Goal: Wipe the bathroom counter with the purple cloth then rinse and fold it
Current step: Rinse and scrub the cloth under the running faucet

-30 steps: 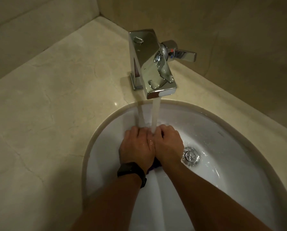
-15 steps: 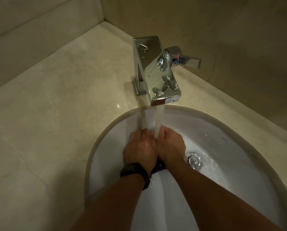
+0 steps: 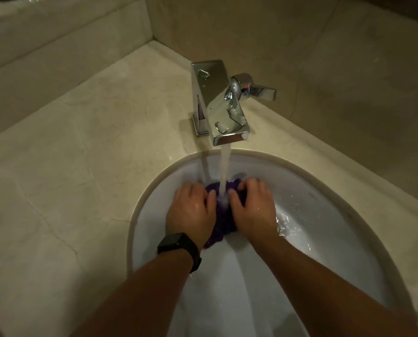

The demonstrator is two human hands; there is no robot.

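Since a second ago the two hands, which had been pressed side by side over the cloth, had drawn apart, and the purple cloth (image 3: 223, 221) showed between them. The cloth lay bunched in a wet heap inside the white sink (image 3: 140, 210), toward the 12 o'clock part of the bowl, right under the tap (image 3: 217, 100). The left hand (image 3: 191, 211) sat at the cloth's 9 o'clock side and the right hand (image 3: 253, 211) at its 3 o'clock side, both palm down. On each hand the fingers (image 3: 236, 194) curled down and gripped into the folds of the cloth; how far they closed underneath could not be told. A stream of water (image 3: 225, 171) ran from the spout and struck the cloth in the gap between the two hands, and both hands were wet. Water rippled on the bowl at about 3 o'clock from the right hand. A black watch (image 3: 178, 249) sat on the left wrist. The tap stood on the desk (image 3: 81, 154) at the sink's 12 o'clock edge, and its handle (image 3: 261, 92) pointed toward 3 o'clock. The pale stone desk spread out from the sink toward 9 o'clock and ran to the wall corner at about 11 o'clock.
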